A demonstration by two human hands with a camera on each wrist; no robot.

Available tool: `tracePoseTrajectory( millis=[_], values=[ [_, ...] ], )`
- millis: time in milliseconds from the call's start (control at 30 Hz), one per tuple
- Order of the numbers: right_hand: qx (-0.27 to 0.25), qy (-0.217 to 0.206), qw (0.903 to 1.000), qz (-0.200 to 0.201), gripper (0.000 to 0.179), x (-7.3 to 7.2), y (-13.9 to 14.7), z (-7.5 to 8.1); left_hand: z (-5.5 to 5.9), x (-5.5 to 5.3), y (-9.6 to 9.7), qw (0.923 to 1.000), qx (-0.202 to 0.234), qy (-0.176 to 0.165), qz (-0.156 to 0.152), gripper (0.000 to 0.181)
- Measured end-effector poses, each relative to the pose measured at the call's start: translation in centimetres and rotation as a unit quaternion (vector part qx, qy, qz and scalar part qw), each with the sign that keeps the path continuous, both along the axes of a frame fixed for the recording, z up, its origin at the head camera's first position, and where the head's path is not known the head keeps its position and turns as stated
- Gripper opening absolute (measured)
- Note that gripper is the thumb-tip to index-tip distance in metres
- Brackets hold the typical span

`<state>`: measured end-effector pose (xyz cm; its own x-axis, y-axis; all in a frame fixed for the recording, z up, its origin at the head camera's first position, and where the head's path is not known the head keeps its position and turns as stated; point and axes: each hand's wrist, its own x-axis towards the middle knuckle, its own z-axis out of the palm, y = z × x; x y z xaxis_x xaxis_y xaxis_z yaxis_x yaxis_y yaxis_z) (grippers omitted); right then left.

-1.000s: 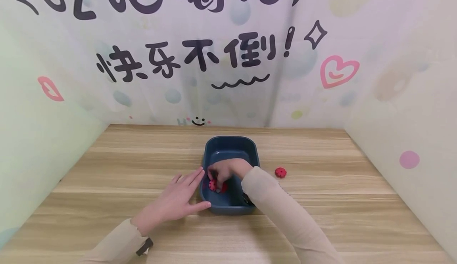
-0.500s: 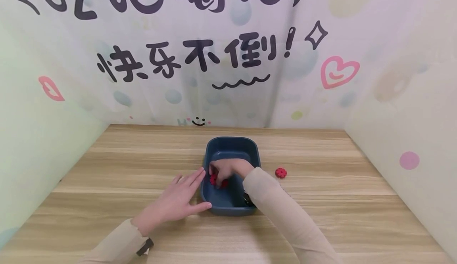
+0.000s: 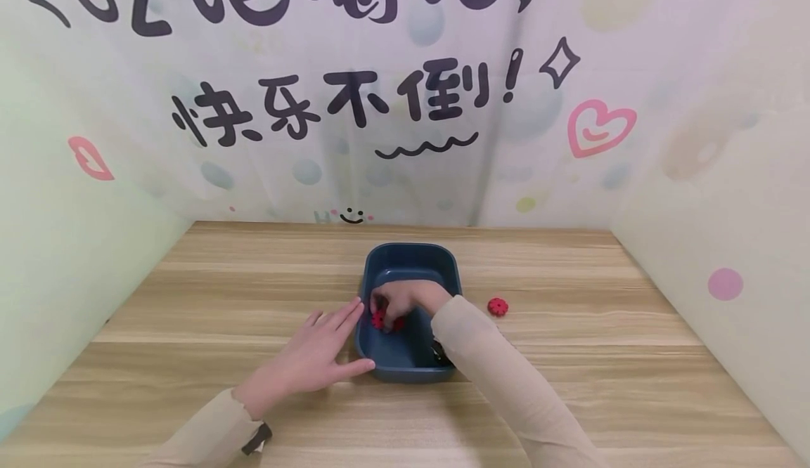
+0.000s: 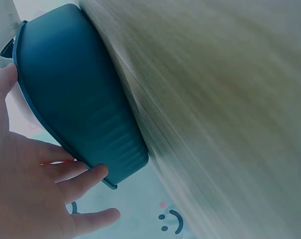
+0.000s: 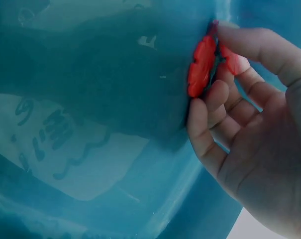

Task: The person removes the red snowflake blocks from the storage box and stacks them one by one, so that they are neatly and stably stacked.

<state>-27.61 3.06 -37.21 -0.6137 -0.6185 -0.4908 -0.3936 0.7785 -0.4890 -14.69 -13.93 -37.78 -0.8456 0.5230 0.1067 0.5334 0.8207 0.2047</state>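
Note:
A dark blue plastic bin (image 3: 411, 374) stands on the table, holding two red notched discs. Inside it, my right hand (image 3: 405, 299) reaches down toward the left wall. The right wrist view shows one red disc (image 5: 229, 59) pinched between its thumb and fingers. Another red disc (image 5: 202, 67) lies against the bin floor, right beside the fingertips and partly hidden by the hand in the head view. My left hand (image 3: 310, 359) has its fingers extended along the bin's left side; in the left wrist view the fingertips (image 4: 98, 174) touch its rim.
One more red notched disc (image 3: 498, 306) lies on the wooden table (image 3: 607, 384), right of the bin. A printed cloth wall (image 3: 304, 194) closes off the back, and pale walls stand on both sides.
Over the last second the right fingers and the red disc at them shifted slightly away, toward the bin's far end. The left hand and the disc on the table stayed put.

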Motion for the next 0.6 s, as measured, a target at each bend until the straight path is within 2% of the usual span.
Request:
tracePoseTrajectory(
  millis=[333, 600],
  values=[
    [0.013, -0.003, 0.9999, 0.003, 0.031, 0.11, -0.02, 0.15, -0.04, 0.0, -0.02, 1.0, 0.001, 0.003, -0.003, 0.089],
    [0.019, 0.011, 0.9997, 0.004, 0.035, 0.23, 0.0, 0.12, -0.08, 0.02, -0.02, 1.0, 0.004, 0.005, -0.004, 0.088]
  ],
)
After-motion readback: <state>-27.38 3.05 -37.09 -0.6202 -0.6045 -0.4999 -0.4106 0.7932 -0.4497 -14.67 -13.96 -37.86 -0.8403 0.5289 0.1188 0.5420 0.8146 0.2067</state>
